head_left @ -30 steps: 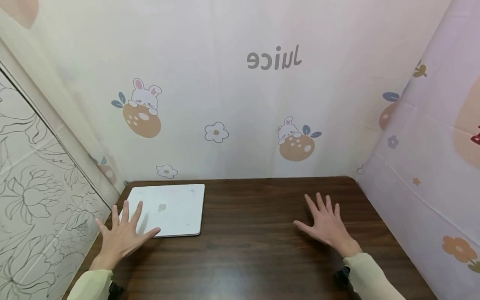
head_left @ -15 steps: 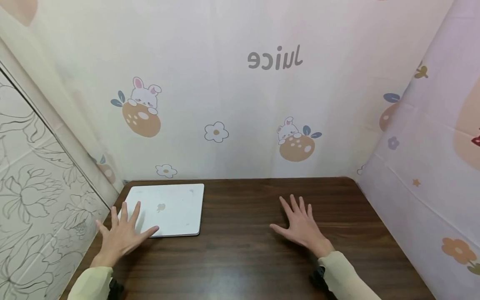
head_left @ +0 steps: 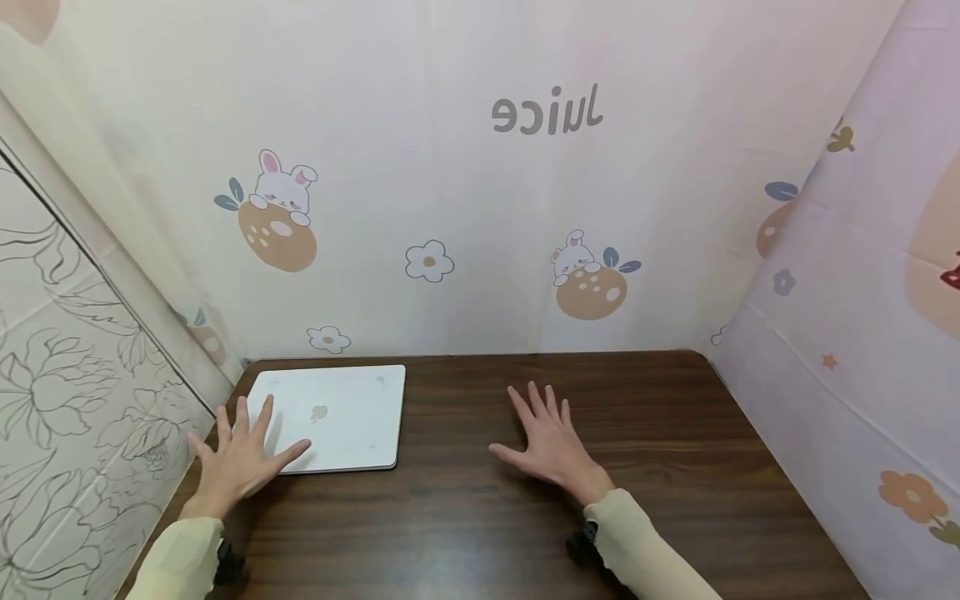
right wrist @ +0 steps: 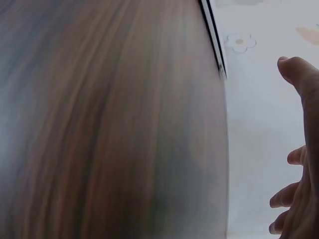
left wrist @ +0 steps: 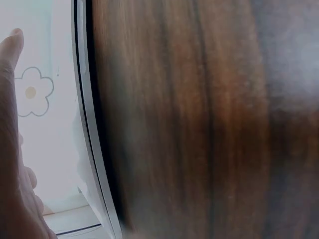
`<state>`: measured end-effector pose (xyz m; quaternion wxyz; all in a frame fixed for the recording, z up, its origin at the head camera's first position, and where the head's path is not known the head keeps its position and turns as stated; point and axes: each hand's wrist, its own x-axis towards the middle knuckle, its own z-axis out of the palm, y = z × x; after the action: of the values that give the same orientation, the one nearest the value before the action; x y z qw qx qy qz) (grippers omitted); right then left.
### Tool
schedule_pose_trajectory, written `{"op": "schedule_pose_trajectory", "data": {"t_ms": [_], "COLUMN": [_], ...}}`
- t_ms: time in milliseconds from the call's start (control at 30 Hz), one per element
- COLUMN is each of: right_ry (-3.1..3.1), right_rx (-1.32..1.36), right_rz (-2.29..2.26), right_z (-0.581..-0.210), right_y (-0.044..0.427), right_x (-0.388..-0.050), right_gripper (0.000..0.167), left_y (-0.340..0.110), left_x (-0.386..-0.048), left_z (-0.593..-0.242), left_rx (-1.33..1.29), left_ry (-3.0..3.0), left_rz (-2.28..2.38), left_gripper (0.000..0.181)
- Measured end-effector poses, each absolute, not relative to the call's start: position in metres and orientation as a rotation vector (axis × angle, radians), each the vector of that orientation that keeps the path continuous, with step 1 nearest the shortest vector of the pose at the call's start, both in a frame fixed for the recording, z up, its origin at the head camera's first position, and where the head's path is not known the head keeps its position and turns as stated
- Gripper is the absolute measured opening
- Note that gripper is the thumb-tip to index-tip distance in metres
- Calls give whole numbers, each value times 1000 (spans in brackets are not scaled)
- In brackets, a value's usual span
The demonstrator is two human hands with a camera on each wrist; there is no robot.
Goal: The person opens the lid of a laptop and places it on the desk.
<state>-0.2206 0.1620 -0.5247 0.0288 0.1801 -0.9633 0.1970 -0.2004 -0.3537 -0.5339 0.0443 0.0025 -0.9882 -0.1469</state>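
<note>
A closed silver laptop (head_left: 345,417) with an apple logo lies on the left part of the dark wooden table (head_left: 450,533). My left hand (head_left: 236,467) is spread over the laptop's near left corner, holding nothing; whether it touches the lid I cannot tell. To the right of the laptop, my right hand (head_left: 551,446) hovers over the wood with its fingers spread and nothing in it. The left wrist view has the laptop's edge (left wrist: 94,124) beside my left thumb. In the right wrist view the laptop's edge (right wrist: 214,40) shows at the top, apart from my right hand (right wrist: 299,159).
Behind the table hangs a pale curtain (head_left: 465,183) printed with rabbits and flowers. A second printed cloth (head_left: 840,292) stands along the right side, and a flower-patterned panel (head_left: 67,392) borders the left. Black wrist straps (head_left: 583,546) sit by the sleeves.
My right hand has moved left across the table toward the laptop, its fingers still spread. My left hand stays by the laptop, and the head view has shifted slightly.
</note>
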Motion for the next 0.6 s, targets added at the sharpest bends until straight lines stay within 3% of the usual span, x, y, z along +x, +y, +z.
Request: {"op": "schedule_pose_trajectory", "data": {"t_ms": [600], "right_ry": [-2987], "right_rx": [672], "right_rz": [755], "right_z": [-528], "right_y": [84], "right_x": [-224], "right_gripper": [105], "left_y": [-353], "left_x": [-225], "left_z": [-529], "left_rx": [25], "left_ry": [-3037], "left_rz": [-437], "left_gripper": [114]}}
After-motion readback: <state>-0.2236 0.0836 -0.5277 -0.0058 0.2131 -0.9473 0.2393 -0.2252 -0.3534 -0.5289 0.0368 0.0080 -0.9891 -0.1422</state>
